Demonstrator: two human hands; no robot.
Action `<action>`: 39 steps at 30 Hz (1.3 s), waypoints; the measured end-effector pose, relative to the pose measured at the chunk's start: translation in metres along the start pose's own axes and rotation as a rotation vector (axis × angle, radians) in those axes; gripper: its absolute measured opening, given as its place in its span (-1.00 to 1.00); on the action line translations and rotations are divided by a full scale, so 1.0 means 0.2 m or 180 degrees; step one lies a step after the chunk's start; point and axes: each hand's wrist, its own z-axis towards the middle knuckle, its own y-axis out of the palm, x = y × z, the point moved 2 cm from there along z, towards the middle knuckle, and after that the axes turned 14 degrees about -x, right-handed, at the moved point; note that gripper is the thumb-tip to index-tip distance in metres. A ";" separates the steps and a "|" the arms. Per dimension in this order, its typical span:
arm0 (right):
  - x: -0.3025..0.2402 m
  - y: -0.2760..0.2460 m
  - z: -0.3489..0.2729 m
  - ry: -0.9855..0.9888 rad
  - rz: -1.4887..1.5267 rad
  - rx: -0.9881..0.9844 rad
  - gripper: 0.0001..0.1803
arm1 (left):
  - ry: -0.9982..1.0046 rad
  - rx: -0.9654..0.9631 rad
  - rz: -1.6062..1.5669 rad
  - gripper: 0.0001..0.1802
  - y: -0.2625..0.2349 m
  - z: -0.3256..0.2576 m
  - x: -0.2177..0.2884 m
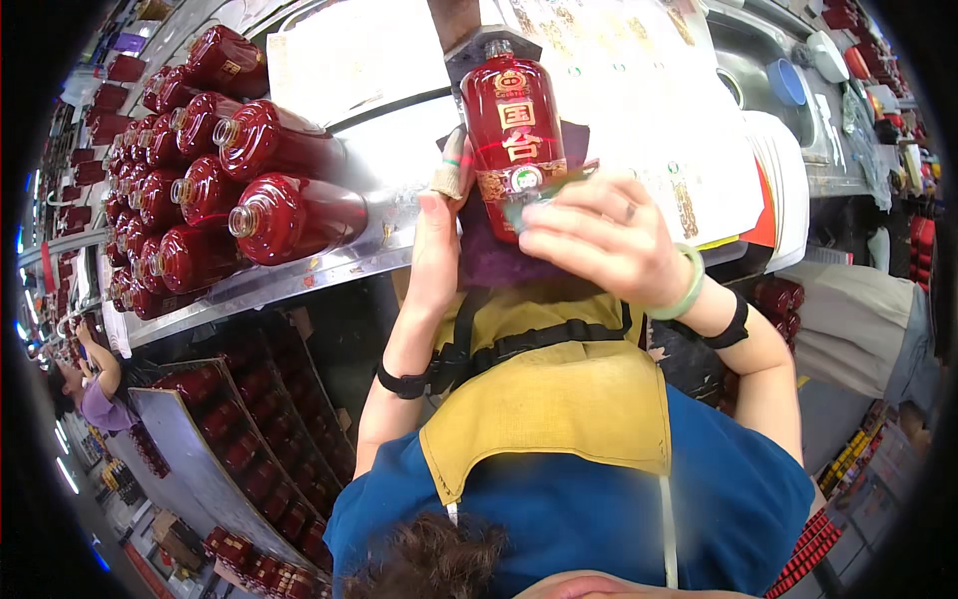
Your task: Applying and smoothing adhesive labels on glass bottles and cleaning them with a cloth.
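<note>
A glossy red glass bottle with gold lettering and a gold band lies in front of me, its clear neck pointing away. My left hand rests against the bottle's left side, fingers along the glass, with tan wraps on a finger. Over the lower right part of the bottle, my right hand has its fingers closed on a thin greenish piece, pressed near the round white mark on the band. Its exact kind is partly hidden by the fingers. Beneath the bottle shows a dark purple cloth.
Many red bottles stand grouped at the left of the metal bench. White sheets with gold printed decals cover the right side. Farther right are a blue bowl and a metal basin. Another person is at far left.
</note>
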 end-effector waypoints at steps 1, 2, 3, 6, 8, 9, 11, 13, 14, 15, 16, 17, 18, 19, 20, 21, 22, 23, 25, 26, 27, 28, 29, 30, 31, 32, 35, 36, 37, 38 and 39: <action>-0.03 0.03 -0.04 -0.0106 0.0021 -0.0092 -0.74 | -0.0028 -0.0016 -0.0002 0.02 -0.03 0.01 -0.03; -0.07 0.04 -0.06 -0.0293 0.0275 -0.0184 -0.73 | 0.0413 -0.0581 0.1368 0.04 -0.05 -0.01 -0.06; -0.10 0.05 -0.07 -0.0461 0.0517 -0.0285 -0.71 | 0.0834 -0.1156 0.2732 0.06 -0.05 -0.02 -0.09; -0.02 0.00 -0.03 -0.0183 0.0534 0.0045 -0.70 | 0.0965 -0.1029 0.2778 0.14 -0.06 -0.04 -0.10; 0.06 0.02 -0.07 0.0110 0.0160 0.0252 -0.69 | 0.1246 -0.0912 0.3135 0.18 -0.03 -0.07 -0.14; 0.04 0.04 -0.09 0.0122 0.0150 0.0256 -0.69 | 0.1532 -0.0786 0.3486 0.21 -0.02 -0.07 -0.14; -0.05 0.07 -0.15 -0.0104 0.1088 0.0074 -0.72 | 0.1899 -0.0789 0.4151 0.15 -0.05 -0.09 -0.14; -0.07 0.10 -0.14 0.1249 0.2505 0.0644 -0.73 | 0.2653 -0.0751 0.5477 0.04 -0.07 -0.13 -0.16; -0.07 0.13 -0.10 0.1744 0.2876 0.1218 -0.68 | 0.2589 -0.0625 0.5854 -0.01 -0.04 -0.15 -0.18; -0.06 0.17 -0.08 0.2225 0.3237 0.1801 -0.63 | 0.2628 -0.0592 0.6602 -0.01 -0.05 -0.15 -0.20; -0.04 0.19 -0.09 0.2366 0.3473 0.1568 -0.59 | 0.2500 -0.0510 0.6648 -0.03 -0.05 -0.15 -0.22; -0.01 0.22 -0.12 0.2371 0.3466 0.1582 -0.59 | 0.2369 -0.0456 0.6697 -0.06 -0.06 -0.15 -0.23; 0.01 0.25 -0.17 0.2597 0.3256 0.1344 -0.62 | 0.2370 -0.0464 0.6715 -0.06 -0.08 -0.16 -0.22; 0.04 0.26 -0.22 0.2815 0.3036 0.1106 -0.65 | 0.2319 -0.0460 0.6798 -0.04 -0.11 -0.17 -0.20; 0.07 0.26 -0.27 0.2958 0.2816 0.0934 -0.68 | 0.2259 -0.0454 0.6874 -0.02 -0.12 -0.18 -0.20; 0.11 0.26 -0.30 0.2920 0.2584 0.0862 -0.69 | 0.2260 -0.0465 0.6882 -0.02 -0.12 -0.19 -0.19; 0.12 0.25 -0.32 0.2960 0.2687 0.0924 -0.69 | 0.2148 -0.0392 0.6722 -0.01 -0.12 -0.21 -0.19; 0.12 0.22 -0.31 0.2992 0.2790 0.0981 -0.70 | 0.2039 -0.0313 0.6559 0.01 -0.13 -0.21 -0.19; 0.12 0.18 -0.24 0.2815 0.2882 0.1196 -0.69 | 0.2132 -0.0312 0.6346 0.05 -0.05 -0.20 -0.20; 0.12 0.17 -0.19 0.2607 0.2975 0.1391 -0.69 | 0.2348 -0.0287 0.6155 0.08 -0.02 -0.18 -0.21; 0.12 0.16 -0.16 0.2617 0.2963 0.1411 -0.69 | 0.2565 -0.0294 0.5945 0.12 0.02 -0.15 -0.21; 0.11 0.16 -0.13 0.2474 0.3220 0.1279 -0.69 | 0.2656 -0.0178 0.6071 0.18 0.09 -0.14 -0.21; 0.11 0.16 -0.10 0.2321 0.3473 0.1151 -0.68 | 0.2664 -0.0206 0.6077 0.18 0.09 -0.10 -0.21; 0.11 0.16 -0.07 0.2273 0.2857 0.0835 -0.67 | 0.2554 -0.0284 0.5917 0.18 0.09 -0.07 -0.20; 0.14 0.15 -0.06 0.2278 0.2847 0.0858 -0.67 | 0.2443 -0.0359 0.5757 0.19 0.09 -0.04 -0.20; 0.17 0.12 -0.05 0.2488 0.2361 0.0886 -0.66 | 0.2534 -0.0324 0.5808 0.19 0.09 -0.06 -0.19; 0.28 0.07 -0.06 0.1948 0.0718 0.1233 -0.69 | 0.2508 -0.0396 0.5607 0.14 0.03 -0.05 -0.17; 0.26 0.05 -0.06 0.1356 0.0220 0.0995 -0.72 | 0.2485 -0.0443 0.5584 0.08 0.03 -0.05 -0.17; 0.23 0.04 -0.06 0.0760 -0.0270 0.0749 -0.74 | 0.2477 -0.0451 0.5596 0.08 0.03 -0.05 -0.17; 0.18 0.08 -0.08 0.0350 -0.0304 0.0648 -0.77 | 0.2485 -0.0515 0.5534 0.07 0.03 -0.05 -0.17; 0.12 0.10 -0.09 -0.0010 -0.0315 0.0579 -0.74 | 0.2501 -0.0568 0.5460 0.06 0.02 -0.04 -0.17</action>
